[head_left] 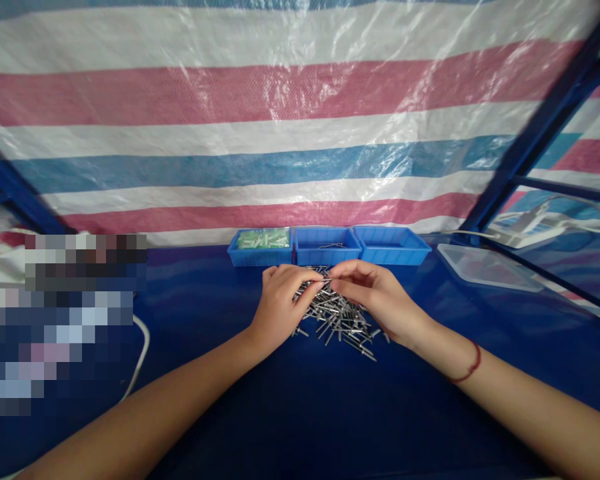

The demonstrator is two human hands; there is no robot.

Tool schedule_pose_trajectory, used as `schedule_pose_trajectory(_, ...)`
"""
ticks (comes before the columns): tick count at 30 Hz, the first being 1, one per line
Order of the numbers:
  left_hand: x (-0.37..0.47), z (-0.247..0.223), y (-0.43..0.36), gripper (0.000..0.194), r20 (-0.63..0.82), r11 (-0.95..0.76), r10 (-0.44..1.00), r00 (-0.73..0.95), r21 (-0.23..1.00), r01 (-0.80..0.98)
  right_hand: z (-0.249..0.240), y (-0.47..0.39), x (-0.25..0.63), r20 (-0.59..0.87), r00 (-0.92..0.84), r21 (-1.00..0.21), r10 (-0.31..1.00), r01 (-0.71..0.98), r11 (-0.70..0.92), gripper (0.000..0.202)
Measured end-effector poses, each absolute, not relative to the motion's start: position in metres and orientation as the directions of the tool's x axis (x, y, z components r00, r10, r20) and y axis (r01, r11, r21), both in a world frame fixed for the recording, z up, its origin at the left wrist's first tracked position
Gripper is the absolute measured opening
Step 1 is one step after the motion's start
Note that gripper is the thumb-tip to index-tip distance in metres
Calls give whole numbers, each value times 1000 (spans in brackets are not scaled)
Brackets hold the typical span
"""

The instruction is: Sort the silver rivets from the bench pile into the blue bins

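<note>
Over a heap of silvery blind rivets [337, 317], my two hands meet fingertip to fingertip. A single blind rivet [327, 280] lies level between them, small and partly covered by the fingers. My left hand [283, 300] pinches one end with thumb and index finger. The other end is pinched by my right hand [375, 293], which has a red cord on its wrist. Behind the heap stand three blue bins in a row. Green pieces fill the left bin [235, 257], a few thin metal pieces lie in the middle bin [303, 255], and nothing shows inside the right bin [397, 255].
A dark blue tabletop [290, 413] carries everything. To the right lie a clear plastic lid [490, 267] and a white power strip [535, 227]. A white cable [144, 347] curves at the left, beside a blurred-out area. Blue frame posts and a striped sheet [260, 160] close off the back.
</note>
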State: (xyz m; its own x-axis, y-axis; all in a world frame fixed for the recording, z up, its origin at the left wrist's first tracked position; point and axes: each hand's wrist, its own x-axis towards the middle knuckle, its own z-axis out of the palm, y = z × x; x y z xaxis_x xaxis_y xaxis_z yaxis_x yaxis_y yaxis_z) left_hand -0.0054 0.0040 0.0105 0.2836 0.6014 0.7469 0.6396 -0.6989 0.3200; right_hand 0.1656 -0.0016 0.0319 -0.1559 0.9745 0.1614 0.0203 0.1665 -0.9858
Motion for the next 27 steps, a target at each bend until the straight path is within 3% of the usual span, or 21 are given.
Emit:
schedule_pose_trajectory(8,-6,9,7,9,727,-719,618,300,369,589,31,-4,167,395,-216,-874,893,211,438,11)
schedule_pose_trajectory(12,-7,7,8,13,712,-733,617,335,365,574,35,-9,171,576,-357,-632,735,376,678,15)
schedule_pose_trajectory(15,-7,8,8,17,704,-737,611,362,338,586,43,-10,176,634,-493,-426,596,421,801,18)
schedule_pose_trajectory(18,-8,10,9,20,711,-717,617,336,331,614,52,1,182,665,-434,-354,608,534,768,18)
schedule_pose_trajectory(23,-21,15,21,23,704,-671,644,299,332,664,54,53,194,712,-162,-365,683,746,557,15)
schedule_pose_trajectory(27,-41,29,30,33,554,-676,678,483,212,706,47,87,199,676,-261,-243,689,804,542,18)
